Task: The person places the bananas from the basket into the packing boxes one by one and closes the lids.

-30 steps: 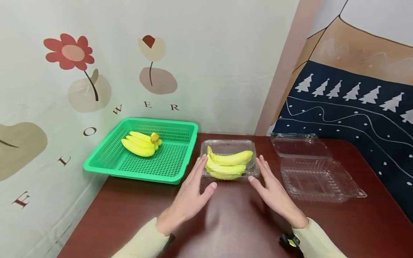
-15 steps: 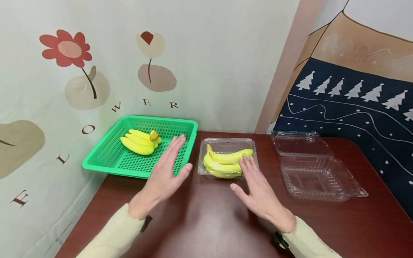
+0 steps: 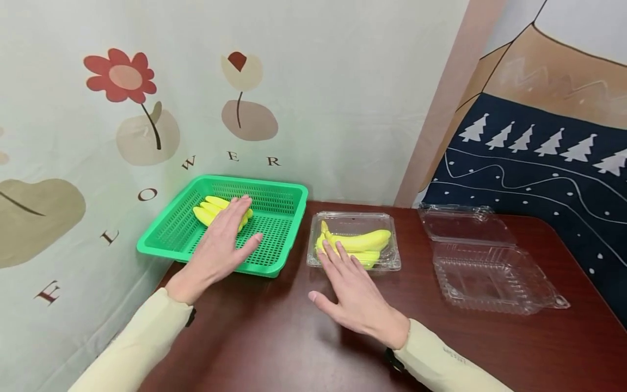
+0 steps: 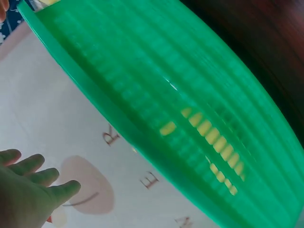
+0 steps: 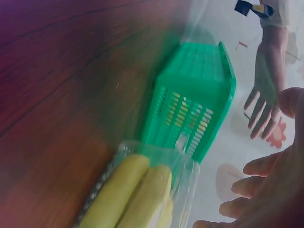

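Observation:
A green perforated basket (image 3: 289, 228) at the left holds a bunch of bananas (image 3: 204, 215). My left hand (image 3: 220, 242) is above the basket's near side, fingers extended, partly covering that bunch in the head view. In the middle, a clear plastic clamshell box (image 3: 392, 261) with its lid down contains another bunch of bananas (image 3: 362, 240). In front of this box my right hand (image 3: 355, 294) hovers with straight fingers, hiding part of the fruit. The right wrist view shows the box's bananas (image 5: 142, 190) beside that hand, apart from it. Neither hand holds anything.
A second clear clamshell box (image 3: 490, 277) lies open on the right of the dark red table (image 3: 274, 337), its lid folded back. A printed cloth wall (image 3: 343, 109) stands right behind the basket and boxes.
My left hand has moved left and forward, from beside the closed box to over the basket. My right hand has shifted left, from the box's right side to its front.

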Demonstrator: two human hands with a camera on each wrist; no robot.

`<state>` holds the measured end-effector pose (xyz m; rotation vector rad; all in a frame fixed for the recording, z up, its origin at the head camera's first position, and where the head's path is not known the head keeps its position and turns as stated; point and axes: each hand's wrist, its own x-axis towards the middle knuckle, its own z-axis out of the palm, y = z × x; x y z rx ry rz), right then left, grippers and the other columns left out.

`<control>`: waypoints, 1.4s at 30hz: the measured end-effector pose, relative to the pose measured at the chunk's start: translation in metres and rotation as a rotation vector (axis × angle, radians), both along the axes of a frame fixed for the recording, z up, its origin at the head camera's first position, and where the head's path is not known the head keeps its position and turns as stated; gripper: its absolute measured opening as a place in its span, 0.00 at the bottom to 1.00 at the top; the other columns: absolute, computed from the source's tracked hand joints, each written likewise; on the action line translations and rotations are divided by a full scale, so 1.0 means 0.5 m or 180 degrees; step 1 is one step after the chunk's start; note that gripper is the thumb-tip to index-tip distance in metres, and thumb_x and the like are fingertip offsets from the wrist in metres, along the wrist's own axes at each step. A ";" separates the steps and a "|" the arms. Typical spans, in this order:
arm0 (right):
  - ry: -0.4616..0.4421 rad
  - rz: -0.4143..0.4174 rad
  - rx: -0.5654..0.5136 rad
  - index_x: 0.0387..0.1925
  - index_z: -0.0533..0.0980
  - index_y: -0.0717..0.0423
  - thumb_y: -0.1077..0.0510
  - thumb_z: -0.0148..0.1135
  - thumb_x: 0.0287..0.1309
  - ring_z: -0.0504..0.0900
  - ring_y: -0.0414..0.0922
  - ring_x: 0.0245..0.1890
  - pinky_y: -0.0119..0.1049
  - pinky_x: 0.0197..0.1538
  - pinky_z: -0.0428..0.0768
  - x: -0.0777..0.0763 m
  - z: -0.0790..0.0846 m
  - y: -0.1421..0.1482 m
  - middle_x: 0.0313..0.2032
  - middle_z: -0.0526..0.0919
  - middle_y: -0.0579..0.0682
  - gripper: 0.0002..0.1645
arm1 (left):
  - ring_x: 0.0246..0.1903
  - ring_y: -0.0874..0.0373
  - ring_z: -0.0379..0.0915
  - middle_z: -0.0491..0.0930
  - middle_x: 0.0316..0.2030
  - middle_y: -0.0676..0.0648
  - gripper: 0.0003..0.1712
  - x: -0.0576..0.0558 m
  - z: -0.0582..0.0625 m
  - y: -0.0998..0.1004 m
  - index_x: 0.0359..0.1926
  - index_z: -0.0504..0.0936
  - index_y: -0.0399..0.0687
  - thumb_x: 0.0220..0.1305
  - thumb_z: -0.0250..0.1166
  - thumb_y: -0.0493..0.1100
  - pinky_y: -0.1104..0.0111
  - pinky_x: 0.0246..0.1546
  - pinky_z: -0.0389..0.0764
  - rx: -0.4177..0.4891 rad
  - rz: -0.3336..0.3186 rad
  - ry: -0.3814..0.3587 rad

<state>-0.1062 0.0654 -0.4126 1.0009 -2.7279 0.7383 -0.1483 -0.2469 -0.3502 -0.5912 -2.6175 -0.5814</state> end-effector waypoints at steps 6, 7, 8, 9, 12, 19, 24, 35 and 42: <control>-0.0040 0.0124 0.0185 0.82 0.55 0.53 0.30 0.48 0.72 0.45 0.54 0.82 0.59 0.77 0.55 -0.010 -0.004 -0.044 0.83 0.45 0.48 0.49 | 0.77 0.35 0.50 0.61 0.76 0.35 0.46 -0.028 0.003 -0.045 0.79 0.59 0.37 0.72 0.62 0.58 0.42 0.75 0.54 -0.0269 0.0111 -0.0197; -0.0043 0.0142 0.0205 0.82 0.54 0.53 0.30 0.48 0.72 0.44 0.54 0.82 0.59 0.77 0.55 -0.011 -0.005 -0.050 0.83 0.45 0.48 0.49 | 0.77 0.35 0.49 0.60 0.77 0.35 0.46 -0.032 0.002 -0.050 0.79 0.58 0.37 0.72 0.62 0.59 0.41 0.74 0.54 -0.0326 0.0125 -0.0232; -0.0037 0.0161 0.0225 0.82 0.54 0.53 0.29 0.47 0.72 0.44 0.54 0.82 0.59 0.77 0.55 -0.012 -0.006 -0.055 0.83 0.45 0.48 0.50 | 0.77 0.35 0.49 0.60 0.77 0.35 0.47 -0.036 0.001 -0.055 0.79 0.59 0.37 0.72 0.62 0.60 0.39 0.73 0.54 -0.0396 0.0128 -0.0254; -0.0024 0.0173 0.0251 0.82 0.53 0.53 0.29 0.47 0.72 0.43 0.53 0.82 0.59 0.77 0.55 -0.013 -0.007 -0.060 0.83 0.45 0.48 0.50 | 0.77 0.35 0.49 0.59 0.77 0.35 0.47 -0.038 0.001 -0.060 0.79 0.58 0.37 0.72 0.61 0.60 0.37 0.73 0.53 -0.0460 0.0121 -0.0274; 0.0040 0.0213 0.0320 0.82 0.52 0.53 0.29 0.47 0.72 0.42 0.52 0.82 0.59 0.77 0.55 -0.016 -0.010 -0.074 0.83 0.46 0.49 0.50 | 0.77 0.34 0.50 0.59 0.77 0.34 0.48 -0.050 -0.003 -0.073 0.79 0.59 0.37 0.71 0.61 0.62 0.33 0.71 0.52 -0.0681 0.0107 -0.0289; 0.0197 0.0259 0.0442 0.82 0.53 0.52 0.29 0.47 0.73 0.44 0.52 0.82 0.59 0.77 0.55 -0.019 -0.017 -0.099 0.82 0.48 0.50 0.49 | 0.77 0.33 0.48 0.57 0.77 0.34 0.49 -0.082 -0.006 -0.103 0.80 0.57 0.38 0.72 0.59 0.65 0.34 0.73 0.48 -0.1079 0.0145 -0.0429; 0.0276 0.0251 0.0486 0.82 0.55 0.53 0.30 0.48 0.72 0.46 0.54 0.81 0.60 0.76 0.57 -0.020 -0.022 -0.109 0.82 0.50 0.51 0.49 | 0.77 0.32 0.47 0.57 0.77 0.33 0.48 -0.102 -0.004 -0.115 0.79 0.58 0.37 0.73 0.57 0.65 0.33 0.73 0.46 -0.1254 0.0139 -0.0534; 0.0339 0.0340 0.0480 0.82 0.54 0.46 0.31 0.50 0.73 0.46 0.55 0.81 0.61 0.74 0.60 -0.015 -0.031 -0.117 0.82 0.48 0.51 0.46 | 0.77 0.30 0.46 0.56 0.77 0.31 0.47 -0.141 -0.018 -0.133 0.79 0.57 0.36 0.74 0.57 0.63 0.31 0.71 0.45 -0.1258 0.0119 -0.0874; 0.0480 0.0381 0.0514 0.82 0.55 0.44 0.32 0.52 0.73 0.49 0.56 0.81 0.62 0.73 0.62 -0.014 -0.035 -0.125 0.82 0.49 0.53 0.45 | 0.76 0.31 0.48 0.57 0.76 0.30 0.49 -0.175 -0.028 -0.148 0.80 0.55 0.35 0.74 0.55 0.65 0.30 0.70 0.49 -0.1316 0.0139 -0.1007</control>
